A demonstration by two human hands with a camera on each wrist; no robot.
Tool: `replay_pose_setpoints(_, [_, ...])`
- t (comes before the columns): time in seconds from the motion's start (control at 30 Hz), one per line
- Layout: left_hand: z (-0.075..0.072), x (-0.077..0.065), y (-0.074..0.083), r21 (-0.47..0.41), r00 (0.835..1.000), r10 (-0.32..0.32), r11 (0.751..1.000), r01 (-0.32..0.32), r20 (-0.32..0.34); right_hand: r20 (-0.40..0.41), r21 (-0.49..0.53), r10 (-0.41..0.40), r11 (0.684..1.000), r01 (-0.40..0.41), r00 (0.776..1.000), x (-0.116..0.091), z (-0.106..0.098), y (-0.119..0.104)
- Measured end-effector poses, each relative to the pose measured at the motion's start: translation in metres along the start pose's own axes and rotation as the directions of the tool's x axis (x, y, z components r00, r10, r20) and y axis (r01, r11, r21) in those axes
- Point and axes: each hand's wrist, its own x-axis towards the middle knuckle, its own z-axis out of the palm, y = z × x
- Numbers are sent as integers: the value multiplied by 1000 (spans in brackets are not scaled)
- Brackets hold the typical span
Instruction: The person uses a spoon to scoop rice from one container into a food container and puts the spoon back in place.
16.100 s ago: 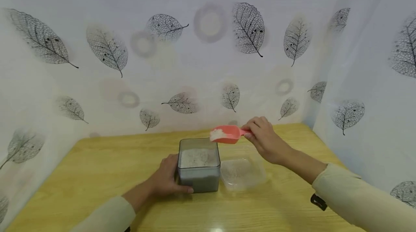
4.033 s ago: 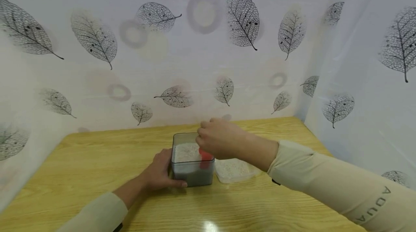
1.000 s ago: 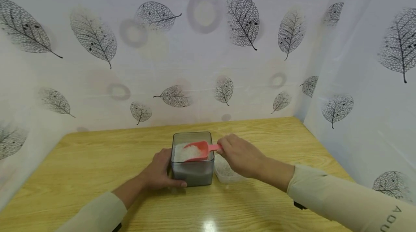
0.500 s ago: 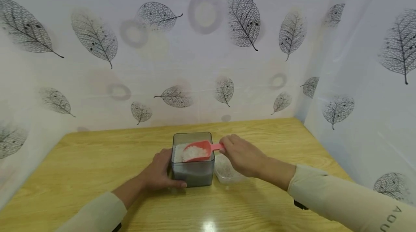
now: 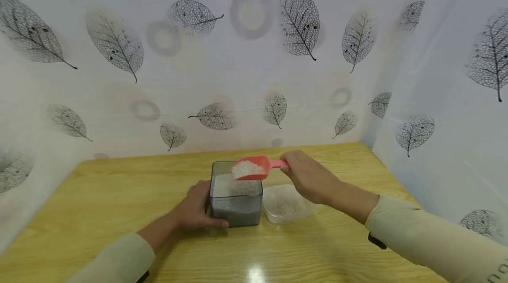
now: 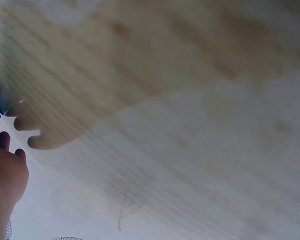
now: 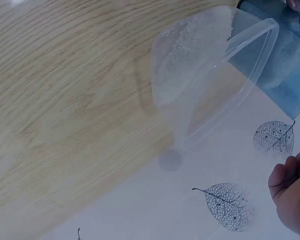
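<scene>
In the head view my right hand (image 5: pixel 311 177) pinches the handle of a pink scoop (image 5: pixel 267 175), raised over the right rim of a square grey see-through container (image 5: pixel 236 210). White rice-like grains (image 5: pixel 247 168) heap in the scoop's bowl. More of the same white stuff half fills the container. My left hand (image 5: pixel 196 212) grips the container's left side, thumb along the front; its other fingers are partly hidden behind it. To the right stands a low clear plastic box (image 5: pixel 278 217) with white grains inside. The right wrist view shows this box (image 7: pixel 190 75) close beside the container (image 7: pixel 270 60).
Everything stands on a yellow wood-grain table (image 5: pixel 135 195). A pale curtain (image 5: pixel 254 76) printed with leaves closes off the back and both sides. The left wrist view is mostly blurred table and curtain.
Over the last second the scoop has risen out of the grey container and shifted right, loaded with grains. Earlier it was tipped by the container's right side. The left hand keeps its hold.
</scene>
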Motion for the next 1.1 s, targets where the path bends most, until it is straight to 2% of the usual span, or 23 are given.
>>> replay_pose_setpoints(0.33, [0, -2, 3, 7, 1000, -20, 1000, 20, -7, -5, -1, 66, 998, -66, 998, -21, -12, 27])
replay_pose_setpoints(0.63, [2, -4, 5, -7, 999, -45, 999, 45, 2, -40, -16, 71, 997, -72, 997, -50, -15, 49])
replay_pose_setpoints(1.1, [0, -3, 8, 16, 997, -79, 997, 79, 17, -11, -76, -7, 997, 6, 1000, -87, -19, 86])
